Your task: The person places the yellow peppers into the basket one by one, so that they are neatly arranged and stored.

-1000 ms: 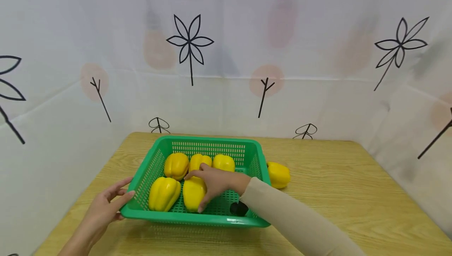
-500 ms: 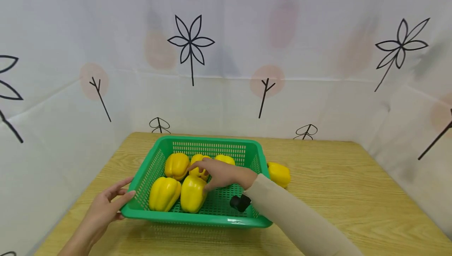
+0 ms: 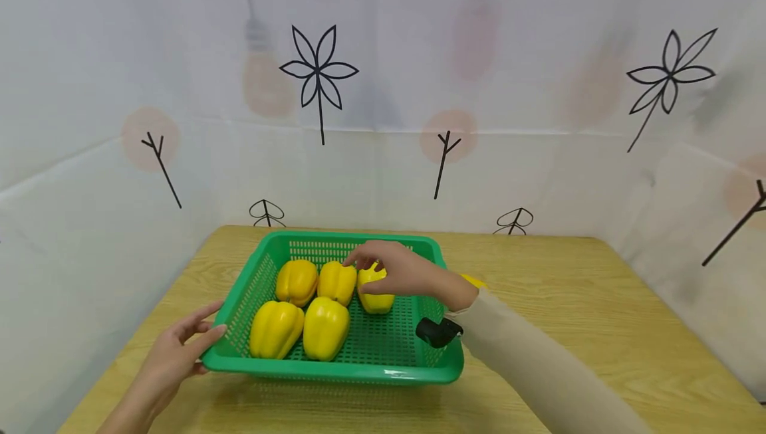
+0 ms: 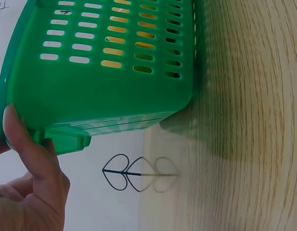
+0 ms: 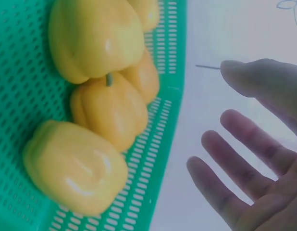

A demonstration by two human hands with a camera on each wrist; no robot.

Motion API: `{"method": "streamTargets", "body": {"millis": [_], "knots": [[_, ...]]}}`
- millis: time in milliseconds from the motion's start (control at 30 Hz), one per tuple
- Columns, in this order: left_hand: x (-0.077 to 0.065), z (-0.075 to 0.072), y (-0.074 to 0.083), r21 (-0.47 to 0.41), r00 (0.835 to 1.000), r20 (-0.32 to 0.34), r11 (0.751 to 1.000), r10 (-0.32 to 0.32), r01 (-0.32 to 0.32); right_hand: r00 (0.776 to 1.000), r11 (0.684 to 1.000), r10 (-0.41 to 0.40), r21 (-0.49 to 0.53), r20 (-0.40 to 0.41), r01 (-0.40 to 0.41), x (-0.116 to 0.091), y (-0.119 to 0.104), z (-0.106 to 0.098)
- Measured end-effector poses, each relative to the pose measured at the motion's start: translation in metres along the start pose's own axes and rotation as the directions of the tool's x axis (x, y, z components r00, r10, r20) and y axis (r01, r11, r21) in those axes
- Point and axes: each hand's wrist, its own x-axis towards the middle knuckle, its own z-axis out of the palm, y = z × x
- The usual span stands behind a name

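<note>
Several yellow bell peppers (image 3: 326,329) lie in a green plastic basket (image 3: 335,372) on the table. At the basket's near-left corner, my left hand (image 3: 172,354) holds the rim between thumb and fingers; the left wrist view shows this hand (image 4: 38,187) at the rim too. Over the back right of the basket hovers my right hand (image 3: 397,273), partly covering a bell pepper (image 3: 377,300). In the right wrist view, its fingers (image 5: 240,149) are spread apart and hold nothing.
Another yellow bell pepper (image 3: 475,280) lies on the wooden table (image 3: 556,314) right of the basket, mostly hidden behind the right wrist. A black wrist camera (image 3: 439,332) sits below that wrist. White cloth with printed plants (image 3: 383,181) hangs behind the table.
My right hand has let go of the front middle bell pepper, then lifted and moved right and back. My left hand has stayed at the basket's corner.
</note>
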Motion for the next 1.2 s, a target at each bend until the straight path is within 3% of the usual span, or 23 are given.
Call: {"method": "streamTargets", "body": {"millis": [233, 400, 1200], "knots": [[0.001, -0.001, -0.002, 0.01, 1.0, -0.003, 1.0, 0.006, -0.006, 0.994, 0.994, -0.07, -0.086, -0.083, 0.063, -0.019, 0.003, -0.007], [0.0, -0.001, -0.003, 0.009, 1.0, 0.0, 1.0, -0.003, 0.003, 0.989, 0.994, -0.09, -0.08, -0.121, 0.08, -0.032, 0.007, -0.01], [0.001, -0.002, -0.005, -0.001, 1.0, 0.019, 1.0, -0.009, 0.009, 0.971, 0.995, 0.02, -0.092, -0.238, -0.043, -0.089, 0.026, -0.024]]}}
